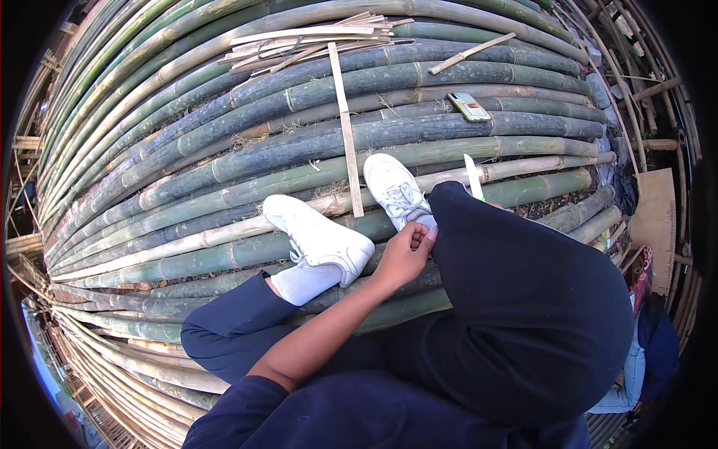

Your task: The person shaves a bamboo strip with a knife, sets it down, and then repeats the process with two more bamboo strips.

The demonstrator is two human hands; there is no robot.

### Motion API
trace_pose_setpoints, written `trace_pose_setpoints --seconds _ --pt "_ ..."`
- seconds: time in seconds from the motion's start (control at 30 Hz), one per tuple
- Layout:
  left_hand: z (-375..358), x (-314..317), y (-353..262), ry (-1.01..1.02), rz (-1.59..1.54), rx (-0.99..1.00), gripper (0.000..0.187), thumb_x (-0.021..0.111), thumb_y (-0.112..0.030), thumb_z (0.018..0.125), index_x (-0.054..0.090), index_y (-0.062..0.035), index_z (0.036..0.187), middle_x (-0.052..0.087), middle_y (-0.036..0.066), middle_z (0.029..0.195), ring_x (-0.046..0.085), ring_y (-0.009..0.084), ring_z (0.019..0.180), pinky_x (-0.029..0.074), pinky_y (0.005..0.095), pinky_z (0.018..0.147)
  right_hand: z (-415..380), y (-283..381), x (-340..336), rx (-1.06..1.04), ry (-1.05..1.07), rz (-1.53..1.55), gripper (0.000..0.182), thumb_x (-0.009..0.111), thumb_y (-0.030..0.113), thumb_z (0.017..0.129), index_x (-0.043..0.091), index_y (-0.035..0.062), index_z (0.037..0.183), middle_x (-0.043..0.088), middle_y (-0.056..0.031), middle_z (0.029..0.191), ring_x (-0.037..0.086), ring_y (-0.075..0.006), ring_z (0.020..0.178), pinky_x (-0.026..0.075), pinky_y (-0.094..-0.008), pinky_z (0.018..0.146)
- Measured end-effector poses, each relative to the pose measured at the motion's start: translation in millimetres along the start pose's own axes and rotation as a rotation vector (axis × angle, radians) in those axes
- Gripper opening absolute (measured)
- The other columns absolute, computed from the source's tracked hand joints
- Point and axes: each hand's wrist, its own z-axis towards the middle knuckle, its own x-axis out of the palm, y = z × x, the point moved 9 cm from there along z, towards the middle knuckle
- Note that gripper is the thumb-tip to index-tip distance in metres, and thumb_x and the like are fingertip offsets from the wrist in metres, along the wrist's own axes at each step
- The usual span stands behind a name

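Note:
My left hand (408, 253) is closed, its fingers pinched at the hem of the dark trouser leg (516, 299), just above a white shoe (394, 188) and its sock. My right hand is out of sight, and the raised knee may cover it. Past that knee a pale knife blade (473, 176) sticks up, with a bit of green at its base; the rest is hidden. The other white shoe (318, 238) lies sideways on the bamboo. A flat bamboo strip (345, 127) lies across the poles in front of the shoes.
Long green bamboo poles (299, 138) form the surface under me. Farther off are a pile of split bamboo strips (307, 43), a short bamboo stick (473, 53) and a phone (469, 106). A brown board (655, 224) and some cloth (630, 370) are at the right.

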Motion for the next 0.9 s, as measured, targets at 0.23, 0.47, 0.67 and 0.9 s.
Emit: trace_pose_setpoints --seconds 0.23,0.47,0.67,0.9 --pt "-4.5 2.5 4.1 0.004 -0.180 0.050 0.017 0.047 -0.016 0.100 0.056 -0.0024 0.097 0.056 -0.001 0.083 0.049 0.0057 0.075 0.041 0.0241 0.067 3.9 11.4 14.2 -0.011 0.038 0.038 0.017 0.063 0.014 0.092 0.047 0.0096 0.086 0.057 0.0012 0.073 0.052 -0.0043 0.063 0.042 -0.0228 0.056" --pt "-36.4 39.4 51.0 0.113 -0.332 -0.112 0.011 0.051 -0.006 0.096 0.051 -0.0016 0.106 0.057 0.003 0.093 0.054 0.0105 0.084 0.047 0.0286 0.081 -0.9 3.2 27.1 0.017 0.068 0.105 0.017 0.063 0.013 0.091 0.047 0.0098 0.085 0.056 0.0013 0.073 0.052 -0.0042 0.063 0.042 -0.0229 0.056" --pt "-29.0 51.8 58.7 0.023 -0.563 -0.175 0.010 0.060 -0.003 0.090 0.056 0.0027 0.097 0.060 0.008 0.099 0.055 0.0102 0.092 0.045 0.0247 0.079 -4.3 10.4 31.4 0.025 0.089 0.132 0.018 0.063 0.013 0.091 0.047 0.0100 0.085 0.056 0.0013 0.073 0.052 -0.0042 0.063 0.042 -0.0229 0.056" --pt "-66.0 44.4 -12.2 0.381 -0.163 0.454 0.015 0.050 -0.001 0.094 0.062 0.0047 0.102 0.064 0.006 0.092 0.057 0.0089 0.085 0.046 0.0246 0.076 -7.9 11.7 27.4 0.048 0.093 0.165 0.019 0.063 0.013 0.091 0.046 0.0103 0.084 0.056 0.0013 0.073 0.052 -0.0041 0.063 0.042 -0.0230 0.055"
